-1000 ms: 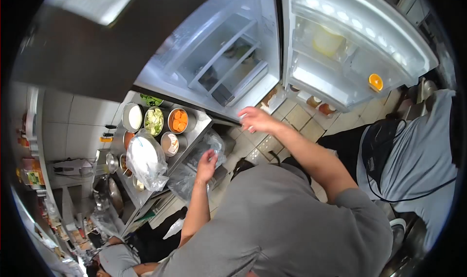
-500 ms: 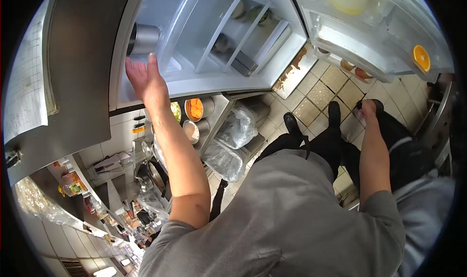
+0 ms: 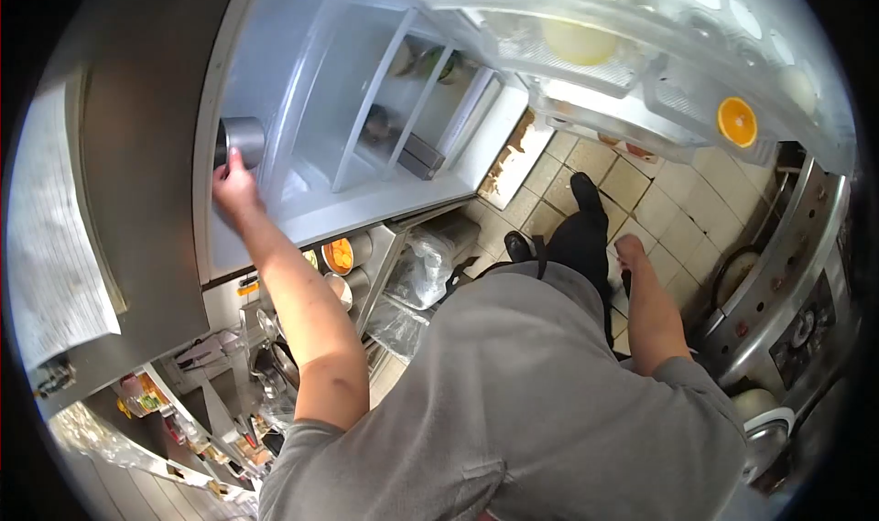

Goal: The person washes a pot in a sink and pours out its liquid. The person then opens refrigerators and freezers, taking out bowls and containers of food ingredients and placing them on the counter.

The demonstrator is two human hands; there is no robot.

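Inside the open fridge (image 3: 320, 205), at its left side, stands a metal container (image 3: 244, 140). My left hand (image 3: 234, 188) is closed on the container's near edge, with the thumb up against its side. My right hand (image 3: 629, 249) hangs low over the tiled floor, away from the fridge; its fingers are curled, and whether anything is in them cannot be made out. Half an orange (image 3: 736, 122) sits in the fridge door (image 3: 549, 8) at the upper right.
Below the fridge, a metal counter (image 3: 377, 263) bears a container of orange slices (image 3: 339, 255). Plastic-covered bins (image 3: 421, 269) stand beneath it. A stainless stove (image 3: 778, 301) is on the right. Papers (image 3: 64, 228) hang at the left.
My left hand has moved from over the counter up into the fridge and closed on the metal container. My right hand has dropped to my side. The person at the right has left view.
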